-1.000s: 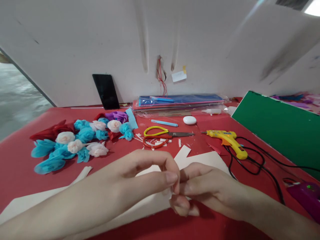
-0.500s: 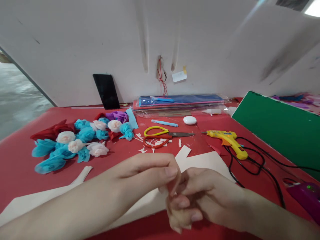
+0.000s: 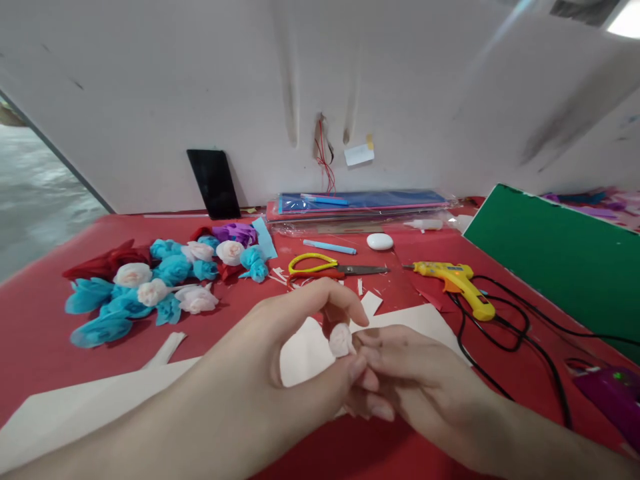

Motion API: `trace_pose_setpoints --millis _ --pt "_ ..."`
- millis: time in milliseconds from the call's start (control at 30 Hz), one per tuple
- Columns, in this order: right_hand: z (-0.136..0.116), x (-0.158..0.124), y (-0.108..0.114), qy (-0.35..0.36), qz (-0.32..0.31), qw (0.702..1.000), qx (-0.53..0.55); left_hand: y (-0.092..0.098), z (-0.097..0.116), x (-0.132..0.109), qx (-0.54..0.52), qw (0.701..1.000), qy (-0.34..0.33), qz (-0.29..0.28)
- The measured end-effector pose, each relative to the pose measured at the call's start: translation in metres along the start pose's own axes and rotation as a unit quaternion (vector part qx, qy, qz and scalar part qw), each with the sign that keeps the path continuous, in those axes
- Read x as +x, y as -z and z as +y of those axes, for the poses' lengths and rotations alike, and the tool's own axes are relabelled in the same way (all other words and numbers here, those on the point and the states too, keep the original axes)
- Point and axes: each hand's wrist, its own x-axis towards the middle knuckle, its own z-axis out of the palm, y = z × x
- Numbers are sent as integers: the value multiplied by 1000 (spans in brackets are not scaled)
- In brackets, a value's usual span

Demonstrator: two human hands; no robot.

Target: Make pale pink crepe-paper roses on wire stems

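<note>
My left hand (image 3: 300, 347) and my right hand (image 3: 405, 380) meet low in the middle of the head view, over a cream paper sheet (image 3: 100, 407). Between their fingertips sits a small rolled cream paper flower (image 3: 341, 340). The left thumb and fingers curl round it from the left, and the right fingers pinch its base from below. Both hands are closed on it.
A heap of blue, white, red and purple paper flowers (image 3: 155, 287) lies at the left. Scissors (image 3: 330, 268), a yellow glue gun (image 3: 457, 280) with black cables (image 3: 520, 340), a blue pen (image 3: 329, 247), a white oval thing (image 3: 380, 241), stacked paper packs (image 3: 360, 203), a phone (image 3: 214, 183) and a green board (image 3: 560, 253) surround the hands.
The hands have turned and lifted slightly, so the rolled cream flower now shows above the fingertips. Before, it was hidden inside the pinch.
</note>
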Motion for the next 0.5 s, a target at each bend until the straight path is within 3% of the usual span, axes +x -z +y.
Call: trace_pose_setpoints --millis 200,367,500 --pt "-2 0 0 34 -19 999 -8 1 1 1 -29 999 -15 8" --pt "0 1 8 66 -55 996 -36 -2 -4 -3 -73 994 -75 -12" --pt "1 2 11 62 -97 993 -22 -5 -5 -3 -55 987 -131 70"
